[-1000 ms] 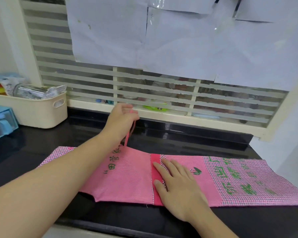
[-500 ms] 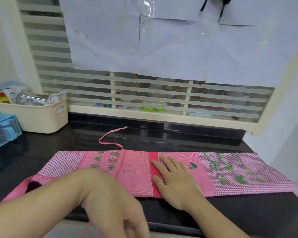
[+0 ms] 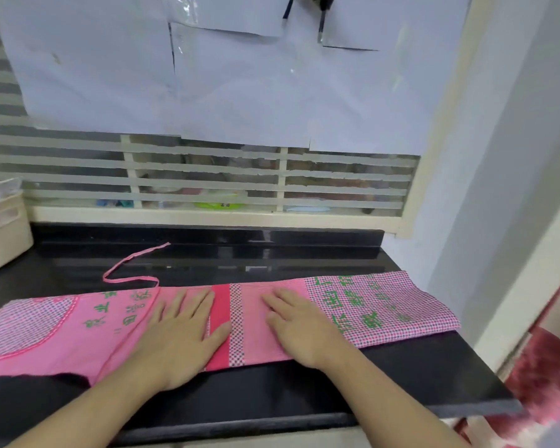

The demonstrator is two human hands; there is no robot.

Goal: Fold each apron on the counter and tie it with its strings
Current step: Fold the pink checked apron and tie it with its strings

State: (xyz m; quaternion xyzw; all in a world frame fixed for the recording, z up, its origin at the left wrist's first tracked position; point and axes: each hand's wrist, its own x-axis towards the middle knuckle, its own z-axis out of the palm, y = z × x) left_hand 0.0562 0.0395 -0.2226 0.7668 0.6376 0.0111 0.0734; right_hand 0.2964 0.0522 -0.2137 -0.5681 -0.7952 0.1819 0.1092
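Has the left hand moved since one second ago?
Yes. The left hand came back from near the window sill toward the person and now rests flat on the apron.

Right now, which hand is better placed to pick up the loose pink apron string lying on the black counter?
Left. The left hand lies flat on the folded pink apron just below where the thin pink string joins it; the right hand presses farther right.

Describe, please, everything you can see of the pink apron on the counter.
The pink apron lies flat as a long folded band along the black counter. It looks like thin cloth: plain pink panels, checked sections, a red stripe, green printed characters. One string loops loose behind it. The left hand and right hand press flat on its middle.
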